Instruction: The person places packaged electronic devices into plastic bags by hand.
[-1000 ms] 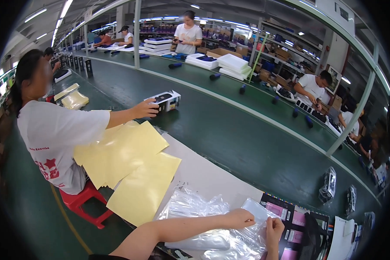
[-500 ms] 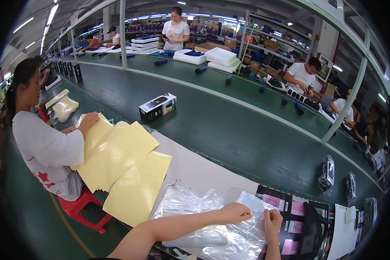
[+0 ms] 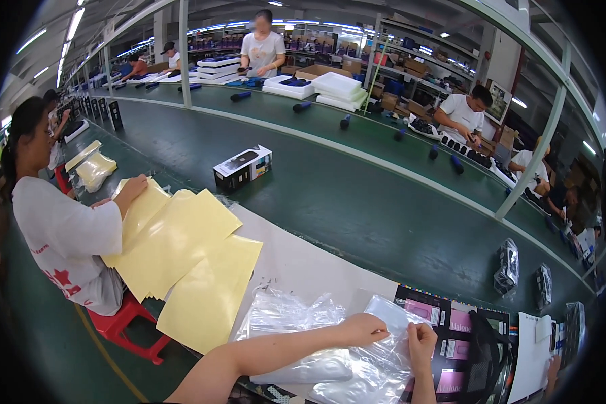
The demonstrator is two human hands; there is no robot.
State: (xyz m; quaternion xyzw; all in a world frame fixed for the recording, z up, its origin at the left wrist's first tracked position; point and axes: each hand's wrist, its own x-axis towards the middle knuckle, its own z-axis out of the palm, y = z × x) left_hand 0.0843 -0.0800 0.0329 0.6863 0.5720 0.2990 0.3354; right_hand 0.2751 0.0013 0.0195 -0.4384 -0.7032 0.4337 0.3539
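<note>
My left hand (image 3: 365, 330) is closed in a pinch at the edge of a clear plastic bag (image 3: 386, 311), with its forearm stretched across the bench. My right hand (image 3: 421, 340) is also closed, thumb and fingertips pressed together on the same bag's right side. The film hangs between both hands over more loose clear bags (image 3: 367, 387). A thick pile of clear bags (image 3: 296, 316) lies under and beyond my left forearm. Some of the film is hard to trace because of glare.
A co-worker (image 3: 67, 236) at left handles large yellow sheets (image 3: 209, 289). The green conveyor (image 3: 357, 222) carries a black-and-white box (image 3: 244, 168) and film-wrapped boxes (image 3: 507, 268). Printed black-and-pink card (image 3: 459, 350), a black mesh item (image 3: 481, 357) and white paper (image 3: 533, 357) lie right of my hands.
The view has shifted slightly. My hands keep nearly the same pinch on the bag. Part of another person's arm now shows at the lower right, by the white paper.
</note>
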